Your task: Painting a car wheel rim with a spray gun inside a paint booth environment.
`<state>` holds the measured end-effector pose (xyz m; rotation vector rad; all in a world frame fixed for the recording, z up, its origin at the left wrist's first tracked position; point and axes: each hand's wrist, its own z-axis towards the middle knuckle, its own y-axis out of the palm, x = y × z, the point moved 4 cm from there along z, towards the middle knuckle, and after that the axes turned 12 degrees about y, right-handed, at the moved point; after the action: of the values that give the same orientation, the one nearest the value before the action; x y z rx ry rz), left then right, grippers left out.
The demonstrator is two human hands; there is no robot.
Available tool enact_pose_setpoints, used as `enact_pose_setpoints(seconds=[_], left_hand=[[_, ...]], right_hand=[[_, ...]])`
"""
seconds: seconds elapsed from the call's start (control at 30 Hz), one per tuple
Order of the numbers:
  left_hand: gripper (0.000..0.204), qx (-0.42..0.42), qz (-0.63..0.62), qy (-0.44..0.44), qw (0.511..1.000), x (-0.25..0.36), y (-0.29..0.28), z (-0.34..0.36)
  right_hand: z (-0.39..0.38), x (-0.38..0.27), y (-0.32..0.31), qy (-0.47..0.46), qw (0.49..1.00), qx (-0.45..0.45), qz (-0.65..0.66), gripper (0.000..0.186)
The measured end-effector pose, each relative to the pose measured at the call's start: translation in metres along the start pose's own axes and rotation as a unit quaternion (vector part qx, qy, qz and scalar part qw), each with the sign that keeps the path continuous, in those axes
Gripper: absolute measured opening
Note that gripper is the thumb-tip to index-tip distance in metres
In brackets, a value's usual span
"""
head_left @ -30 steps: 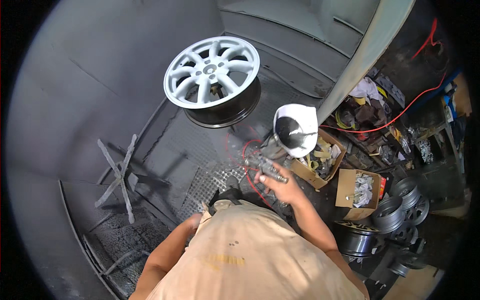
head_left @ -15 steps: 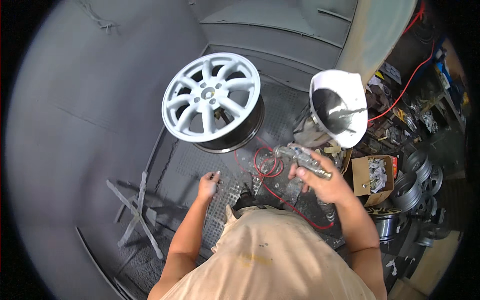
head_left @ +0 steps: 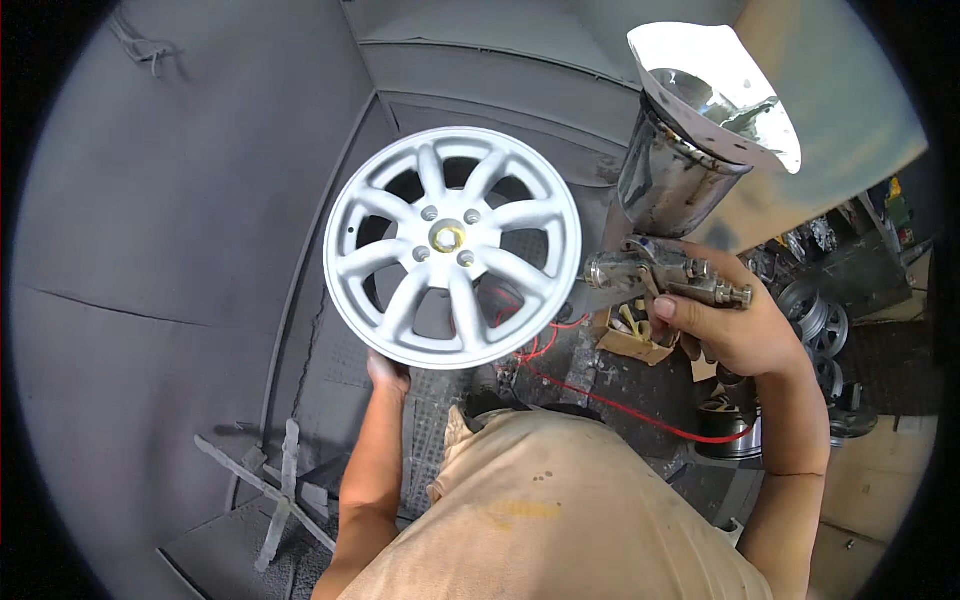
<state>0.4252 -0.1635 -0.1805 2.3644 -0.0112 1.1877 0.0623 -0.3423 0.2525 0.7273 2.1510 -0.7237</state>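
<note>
A white multi-spoke wheel rim (head_left: 462, 292) is raised above the floor, its face toward me; what bears it is hidden behind it. My left hand (head_left: 388, 372) reaches up to the rim's lower left edge, with its fingers out of sight behind the rim. To the right of the wheel, my right hand (head_left: 735, 320) is wrapped round a metal spray gun (head_left: 655, 270), its nozzle pointing left, close to the rim's right edge. On top of the gun stands a tall, paint-stained metal cup (head_left: 670, 180) with a white paper collar (head_left: 700, 45) around its mouth.
A red air hose (head_left: 640, 408) runs over the floor behind the gun. Low at left stands a grey cross-shaped stand (head_left: 283, 495). Grey walls (head_left: 190, 230) enclose the left and far sides. Several bare wheels (head_left: 825, 325) and an open cardboard box (head_left: 640, 348) are at right.
My left hand has moved up to the wheel's lower edge. The spray gun has risen to the right, its nozzle now beside the rim. The wheel shows more squarely and larger in view.
</note>
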Motion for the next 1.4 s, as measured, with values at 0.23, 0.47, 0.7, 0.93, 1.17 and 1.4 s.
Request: enact_pose_setpoints(seconds=[0.23,0.47,0.7,0.93,1.17,1.4], left_hand=[[0.044,-0.018,0.024,-0.004,1.0,0.035,-0.008,0.065],[0.037,-0.034,0.057,-0.014,0.998,0.036,-0.01,0.081],[0.034,-0.018,0.14,-0.024,0.99,0.027,-0.021,0.066],[0.037,0.023,0.117,-0.019,0.993,-0.012,0.01,-0.017],[0.032,-0.002,0.051,-0.137,0.989,-0.097,0.026,-0.109],[0.025,-0.062,-0.004,-0.213,0.975,-0.107,0.025,-0.106]], right_hand=[[0.038,-0.036,0.033,0.007,0.997,-0.066,-0.048,0.039],[0.06,-0.056,0.029,-0.019,0.995,-0.007,-0.096,0.038],[0.06,-0.045,-0.003,-0.086,0.987,0.098,-0.096,0.039],[0.061,-0.054,-0.017,0.006,0.99,-0.053,-0.134,0.038],[0.055,-0.046,-0.003,-0.065,0.992,-0.013,-0.105,0.04],[0.047,-0.044,-0.013,-0.043,0.988,0.063,-0.138,0.047]])
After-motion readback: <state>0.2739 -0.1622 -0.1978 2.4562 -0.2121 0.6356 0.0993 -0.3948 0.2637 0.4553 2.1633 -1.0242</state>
